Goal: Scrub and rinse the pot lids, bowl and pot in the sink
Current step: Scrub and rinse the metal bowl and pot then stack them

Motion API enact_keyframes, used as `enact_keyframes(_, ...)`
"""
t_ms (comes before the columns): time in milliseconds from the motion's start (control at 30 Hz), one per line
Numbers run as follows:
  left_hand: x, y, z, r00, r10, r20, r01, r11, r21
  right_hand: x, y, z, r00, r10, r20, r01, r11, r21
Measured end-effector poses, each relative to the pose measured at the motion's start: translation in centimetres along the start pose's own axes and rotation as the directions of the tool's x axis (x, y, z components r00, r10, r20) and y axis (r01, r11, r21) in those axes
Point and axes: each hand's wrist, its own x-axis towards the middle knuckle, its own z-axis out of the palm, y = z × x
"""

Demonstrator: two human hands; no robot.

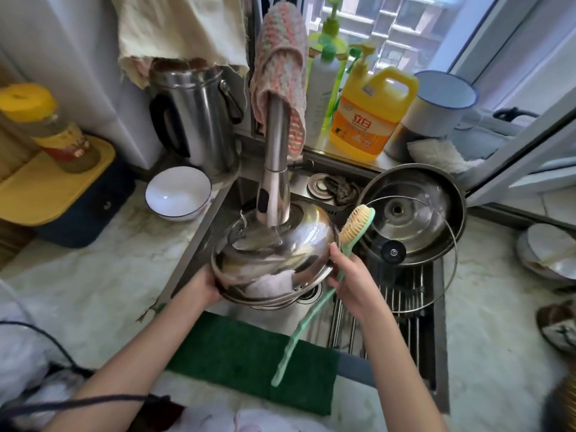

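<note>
A shiny steel bowl (274,251) is held upside down over the sink (436,338), right under the faucet (274,182), and water runs onto its base. My left hand (205,285) grips its rim at the lower left. My right hand (349,279) steadies the right rim while holding a green long-handled brush (355,226), bristle head up. A pan (414,213) leans at the sink's back right with a glass lid (405,241) with a black knob tilted in front of it.
A white bowl (179,193) and a steel kettle (196,116) stand on the left counter. Detergent bottles (367,113) and an enamel mug (436,104) line the windowsill. A green mat (255,357) lies on the sink's front edge. A wire rack (389,310) spans the sink's right part.
</note>
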Motion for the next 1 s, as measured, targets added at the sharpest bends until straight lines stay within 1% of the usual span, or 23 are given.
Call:
enact_keyframes(133,-0.4,-1.9,0.4,1.0,-0.01,0.03,0.012,0.998,-0.063,-1.6,-0.5,0.2,0.995,-0.082,0.06,0.077,0.994,0.081)
enact_keyframes(167,-0.5,-2.3,0.5,0.999,-0.033,0.023,0.034,0.998,-0.046,-2.0,-0.9,0.2,0.992,-0.106,0.074,0.099,0.99,0.098)
enact_keyframes(233,-0.5,-3.1,1.0,0.993,-0.084,0.086,0.082,0.996,0.019,-3.0,-1.8,0.2,0.983,-0.164,0.083,0.155,0.982,0.105)
enact_keyframes(300,-1.4,-4.0,2.0,0.982,-0.122,0.144,0.106,0.987,0.12,-4.0,-3.3,0.2,0.976,-0.205,0.076,0.202,0.978,0.049)
enact_keyframes(367,-2.2,-4.7,2.9,0.964,-0.171,0.206,0.137,0.976,0.166,-5.1,-4.7,0.2,0.968,-0.237,0.081,0.238,0.971,-0.003)
enact_keyframes(400,-2.6,-5.1,3.2,0.961,-0.174,0.217,0.134,0.974,0.184,-5.7,-5.5,0.3,0.964,-0.247,0.098,0.251,0.968,-0.023)
enact_keyframes(467,-2.9,-4.9,3.5,0.969,-0.134,0.208,0.089,0.973,0.213,-7.0,-7.0,0.6,0.951,-0.279,0.13,0.291,0.954,-0.078)
enact_keyframes(533,-3.2,-4.5,3.7,0.957,-0.118,0.264,0.046,0.964,0.263,-8.3,-8.1,0.8,0.931,-0.315,0.185,0.347,0.921,-0.176)
enact_keyframes(600,-4.3,-4.1,4.1,0.94,-0.09,0.329,-0.043,0.925,0.378,-9.5,-8.6,1.0,0.907,-0.324,0.268,0.398,0.868,-0.298)
enact_keyframes(667,-6.1,-3.4,4.5,0.918,-0.049,0.395,-0.157,0.868,0.472,-10.3,-8.4,0.8,0.877,-0.349,0.331,0.469,0.772,-0.428)
enact_keyframes(733,-8.0,-2.8,4.6,0.885,-0.04,0.464,-0.212,0.852,0.479,-10.7,-7.8,0.6,0.844,-0.362,0.395,0.531,0.663,-0.528)
enact_keyframes(800,-9.7,-2.0,4.6,0.834,-0.095,0.543,-0.184,0.881,0.437,-11.0,-7.1,0.3,0.833,-0.335,0.44,0.548,0.605,-0.577)
enact_keyframes(867,-10.8,-1.3,4.7,0.775,-0.187,0.604,-0.104,0.904,0.414,-11.5,-6.3,0.2,0.83,-0.295,0.473,0.553,0.543,-0.632)
enact_keyframes(900,-11.2,-1.2,4.9,0.748,-0.225,0.624,-0.061,0.914,0.402,-11.7,-5.8,0.0,0.832,-0.278,0.479,0.552,0.496,-0.671)
enact_keyframes(967,-11.5,-1.0,5.8,0.724,-0.276,0.632,0.011,0.921,0.39,-12.0,-5.1,0.1,0.826,-0.241,0.509,0.563,0.381,-0.733)
enact_keyframes(1000,-11.5,-1.2,6.3,0.73,-0.299,0.615,0.045,0.918,0.393,-12.0,-4.7,0.2,0.817,-0.222,0.533,0.577,0.338,-0.744)
